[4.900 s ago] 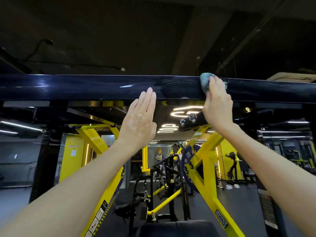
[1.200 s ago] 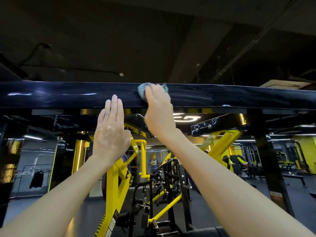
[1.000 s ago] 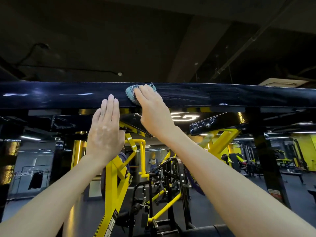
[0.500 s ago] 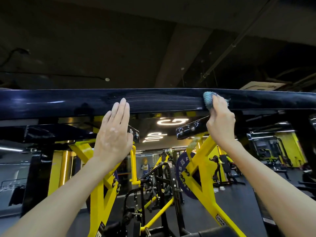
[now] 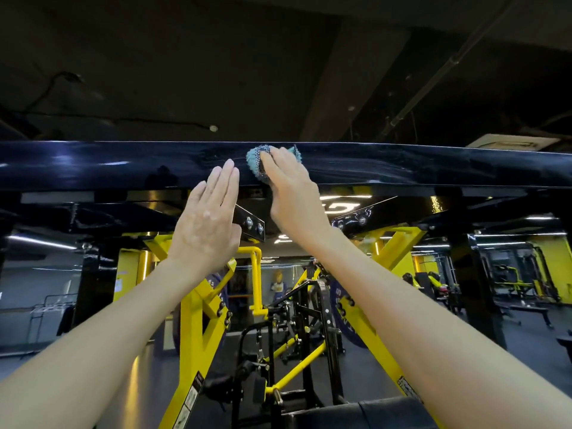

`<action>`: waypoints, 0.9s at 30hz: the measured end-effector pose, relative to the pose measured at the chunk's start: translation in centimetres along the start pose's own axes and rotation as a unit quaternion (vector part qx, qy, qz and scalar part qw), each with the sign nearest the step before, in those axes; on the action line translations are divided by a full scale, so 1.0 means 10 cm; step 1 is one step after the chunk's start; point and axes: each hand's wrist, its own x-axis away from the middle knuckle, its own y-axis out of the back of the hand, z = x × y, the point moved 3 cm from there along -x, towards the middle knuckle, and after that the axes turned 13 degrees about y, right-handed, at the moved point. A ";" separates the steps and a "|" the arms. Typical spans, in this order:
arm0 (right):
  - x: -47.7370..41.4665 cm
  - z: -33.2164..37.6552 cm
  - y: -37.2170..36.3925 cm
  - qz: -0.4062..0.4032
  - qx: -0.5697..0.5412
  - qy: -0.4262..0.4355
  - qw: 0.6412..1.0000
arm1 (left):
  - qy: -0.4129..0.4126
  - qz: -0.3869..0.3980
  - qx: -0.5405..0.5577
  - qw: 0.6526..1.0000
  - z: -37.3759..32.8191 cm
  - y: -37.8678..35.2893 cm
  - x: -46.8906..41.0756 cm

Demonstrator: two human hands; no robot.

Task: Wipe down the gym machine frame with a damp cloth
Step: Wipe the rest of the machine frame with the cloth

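Note:
A glossy black overhead beam of the gym machine frame runs straight across the view. My right hand presses a bunched blue cloth flat against the beam's front face, near its middle. Wet streaks show on the beam to the right of the cloth. Just left of the cloth, my left hand is raised flat with fingers together and straight; its fingertips reach the beam's lower edge and it holds nothing.
Below the beam stand yellow machine arms and black uprights. A bolted black bracket hangs under the beam between my hands. A padded seat is at the bottom. More gym machines stand far right.
My right hand has swept the cloth leftward along the beam, from right of centre to beside my left hand. The left hand stays raised against the beam's lower edge.

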 end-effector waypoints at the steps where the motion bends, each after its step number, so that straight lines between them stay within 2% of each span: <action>1: 0.01 -0.06 0.05 0.023 0.000 0.014 1.000 | -0.004 0.000 -0.009 1.000 0.04 0.01 0.01; 4: 0.09 -0.32 0.27 0.020 0.015 -0.002 1.000 | 0.033 0.004 -0.018 0.999 0.28 0.08 0.05; 8: 0.18 -0.58 0.44 -0.048 0.060 -0.121 0.990 | 0.067 0.015 -0.054 0.996 0.74 0.18 0.12; 13: -0.02 -0.29 0.16 -0.105 0.104 -0.236 0.960 | 0.074 0.013 -0.064 0.995 1.11 0.27 0.13; 19: -0.46 0.52 -0.41 -0.094 0.050 -0.127 0.986 | 0.064 -0.011 -0.042 0.997 1.46 0.26 0.12; 24: -0.80 1.26 -0.88 -0.033 -0.023 -0.064 0.997 | 0.059 -0.012 -0.034 0.998 1.82 0.29 0.15; 27: -0.85 1.36 -0.94 -0.005 -0.030 -0.045 0.999 | 0.037 -0.013 -0.017 0.999 1.94 0.27 0.16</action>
